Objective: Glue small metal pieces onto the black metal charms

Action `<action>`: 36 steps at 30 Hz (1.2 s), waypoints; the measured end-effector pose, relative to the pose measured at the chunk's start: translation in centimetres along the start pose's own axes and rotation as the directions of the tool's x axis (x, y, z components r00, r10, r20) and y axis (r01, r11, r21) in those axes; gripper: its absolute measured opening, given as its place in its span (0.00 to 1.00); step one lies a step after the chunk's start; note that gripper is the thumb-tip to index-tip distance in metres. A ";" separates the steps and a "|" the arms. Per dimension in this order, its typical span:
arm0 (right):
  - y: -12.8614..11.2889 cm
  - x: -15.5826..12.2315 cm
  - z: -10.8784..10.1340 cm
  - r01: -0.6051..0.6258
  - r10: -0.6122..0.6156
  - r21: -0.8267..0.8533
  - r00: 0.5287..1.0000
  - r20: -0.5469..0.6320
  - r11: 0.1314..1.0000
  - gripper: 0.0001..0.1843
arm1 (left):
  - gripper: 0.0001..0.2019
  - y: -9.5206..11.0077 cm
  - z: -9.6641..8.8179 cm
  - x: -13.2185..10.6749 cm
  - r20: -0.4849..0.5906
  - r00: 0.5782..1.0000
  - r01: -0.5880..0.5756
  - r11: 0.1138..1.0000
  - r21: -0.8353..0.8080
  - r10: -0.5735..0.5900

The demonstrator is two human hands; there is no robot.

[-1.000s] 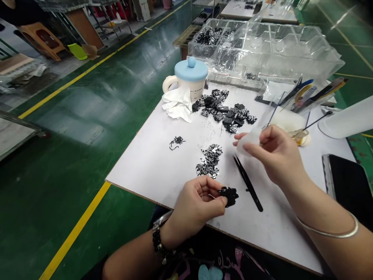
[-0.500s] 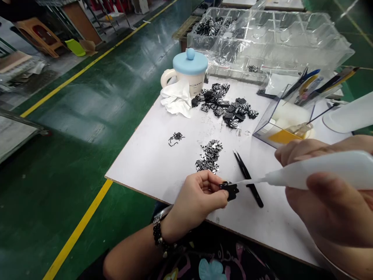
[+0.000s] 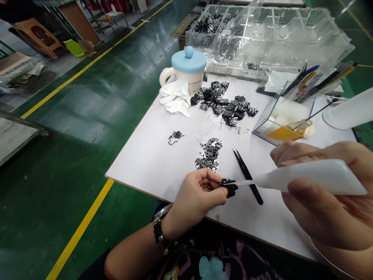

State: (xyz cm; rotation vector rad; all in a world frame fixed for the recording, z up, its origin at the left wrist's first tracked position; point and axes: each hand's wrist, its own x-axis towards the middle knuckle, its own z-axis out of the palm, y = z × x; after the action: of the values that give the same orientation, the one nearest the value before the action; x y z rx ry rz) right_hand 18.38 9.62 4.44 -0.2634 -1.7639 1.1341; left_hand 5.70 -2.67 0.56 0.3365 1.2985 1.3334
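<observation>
My left hand (image 3: 201,198) pinches a small black metal part (image 3: 230,189) just above the near edge of the white work table (image 3: 151,163). My right hand (image 3: 329,210) grips a white squeeze bottle (image 3: 309,178) lying almost level. Its thin nozzle reaches the top of the black part. Black pointed tweezers (image 3: 247,175) lie on the table just beyond the part, under the nozzle. Close by stands a heap of small silvery-black metal pieces (image 3: 208,154), with a pile of larger black parts (image 3: 224,105) farther back.
A blue-lidded mug (image 3: 189,70) and crumpled white tissue (image 3: 175,98) stand at the table's back. Behind them is a clear compartment tray (image 3: 262,35) holding black parts. A clear acrylic box (image 3: 282,124) holds sponge and yellow liquid. Green floor lies beyond the left edge.
My right hand has come down from near the clear box, bringing the white bottle's nozzle to the black part. My left hand has stayed nearly still.
</observation>
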 end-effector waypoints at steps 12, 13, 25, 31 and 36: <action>-0.2 -0.4 -0.3 -0.022 0.022 0.009 1.000 -0.006 1.000 0.09 | 0.10 0.4 0.2 -0.1 -0.010 1.000 -0.005 1.000 0.018 0.005; -0.1 -0.4 -0.3 -0.020 0.021 0.011 1.000 -0.006 1.000 0.09 | 0.10 0.4 0.2 -0.1 -0.013 1.000 -0.004 1.000 0.020 0.005; -1.2 -0.7 -0.4 -0.185 0.185 -0.034 0.982 -0.027 0.982 0.08 | 0.10 -0.3 -0.2 0.2 0.005 0.999 -0.035 0.999 -0.025 0.035; -0.8 -1.2 -0.4 -0.126 0.123 0.052 0.990 0.066 0.991 0.03 | 0.10 -0.4 -0.3 0.1 0.007 0.999 -0.049 0.999 -0.005 0.049; -0.3 -0.3 0.3 -0.081 0.090 0.082 0.990 -0.113 0.993 0.07 | 0.09 -0.2 -0.3 0.2 0.000 0.999 -0.042 0.998 -0.055 0.042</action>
State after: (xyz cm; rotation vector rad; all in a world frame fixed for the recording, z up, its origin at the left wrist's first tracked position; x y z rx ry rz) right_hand 18.33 9.10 4.48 -0.3546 -1.6159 1.2208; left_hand 5.52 -2.72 0.20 0.3279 1.2573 1.4017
